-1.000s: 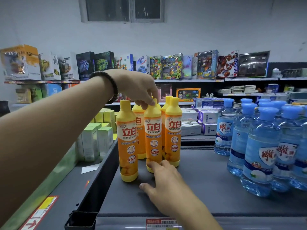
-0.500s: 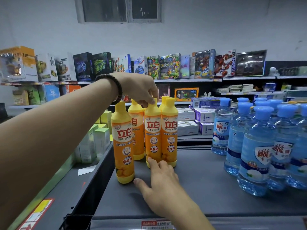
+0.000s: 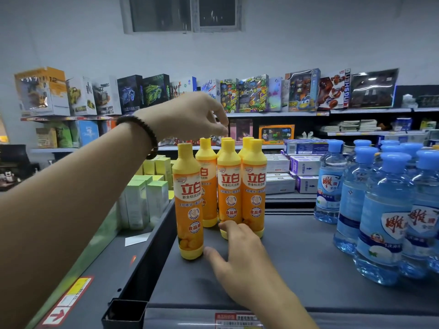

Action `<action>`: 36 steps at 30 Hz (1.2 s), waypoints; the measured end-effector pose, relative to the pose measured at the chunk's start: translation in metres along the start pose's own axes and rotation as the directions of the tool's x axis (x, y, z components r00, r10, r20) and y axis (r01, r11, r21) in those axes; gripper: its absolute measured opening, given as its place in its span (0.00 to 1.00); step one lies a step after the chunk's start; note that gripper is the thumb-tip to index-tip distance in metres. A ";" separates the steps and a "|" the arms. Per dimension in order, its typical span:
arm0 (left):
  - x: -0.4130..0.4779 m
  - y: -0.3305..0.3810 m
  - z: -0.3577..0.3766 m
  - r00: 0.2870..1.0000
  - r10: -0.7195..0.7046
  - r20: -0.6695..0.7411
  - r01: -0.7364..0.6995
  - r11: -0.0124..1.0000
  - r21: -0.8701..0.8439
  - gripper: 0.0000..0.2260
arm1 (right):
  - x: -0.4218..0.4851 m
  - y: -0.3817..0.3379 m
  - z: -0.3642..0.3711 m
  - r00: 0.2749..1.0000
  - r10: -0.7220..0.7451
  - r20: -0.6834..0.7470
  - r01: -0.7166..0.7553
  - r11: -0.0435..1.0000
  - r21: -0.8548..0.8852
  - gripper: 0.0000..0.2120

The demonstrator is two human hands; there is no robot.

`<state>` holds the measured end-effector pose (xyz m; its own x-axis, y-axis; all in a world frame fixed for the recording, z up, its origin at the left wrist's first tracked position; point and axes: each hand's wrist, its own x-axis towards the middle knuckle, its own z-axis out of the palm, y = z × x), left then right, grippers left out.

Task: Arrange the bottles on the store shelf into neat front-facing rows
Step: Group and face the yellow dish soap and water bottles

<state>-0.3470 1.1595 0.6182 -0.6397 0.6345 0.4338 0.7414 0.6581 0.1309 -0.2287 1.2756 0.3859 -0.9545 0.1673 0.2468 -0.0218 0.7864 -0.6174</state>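
Note:
Several orange dish-soap bottles with yellow caps stand at the left of the dark shelf [image 3: 297, 262], labels facing me. One bottle [image 3: 188, 200] stands forward and left of the rest. Two more [image 3: 229, 186] [image 3: 255, 186] stand side by side behind it, with others hidden at the back. My left hand [image 3: 194, 115] hovers over the caps with its fingertips bunched; whether they touch a cap I cannot tell. My right hand [image 3: 240, 252] lies flat on the shelf, fingers spread, fingertips against the base of the middle bottle and thumb near the front one.
Blue-capped water bottles [image 3: 384, 210] crowd the right of the shelf. Pale green boxes [image 3: 142, 203] stand on the lower shelf to the left. A price strip [image 3: 235, 319] runs along the front edge. Toy boxes [image 3: 251, 93] line the far wall shelves.
My left hand has risen from the middle bottle's cap. My right hand's fingertips stay at the bottle bases, and the middle bottle now stands tight against its right neighbour.

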 end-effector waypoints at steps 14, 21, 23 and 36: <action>-0.106 -0.041 0.068 0.933 -0.353 0.062 0.353 0.875 -0.331 0.33 | 0.025 -0.025 0.020 0.999 0.023 0.032 -0.024 0.999 0.037 0.27; -0.103 -0.055 0.092 0.954 -0.297 -0.036 0.253 0.864 -0.436 0.23 | 0.028 -0.024 0.019 0.999 0.026 -0.037 -0.027 1.000 -0.009 0.23; -0.100 -0.055 0.096 0.958 -0.280 -0.058 0.227 0.869 -0.440 0.20 | 0.029 -0.021 0.014 0.994 0.015 -0.110 -0.013 1.000 0.025 0.23; -0.083 -0.055 0.127 0.928 -0.316 -0.197 0.186 0.853 -0.488 0.20 | 0.045 0.012 -0.048 0.879 0.188 -0.437 -0.095 0.970 0.225 0.31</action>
<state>-0.3605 1.1222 0.4613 -0.7880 0.3011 0.5371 0.6118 0.4817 0.6275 -0.2574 1.3216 0.4253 -0.7135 0.5549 0.4279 0.0029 0.6130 -0.7901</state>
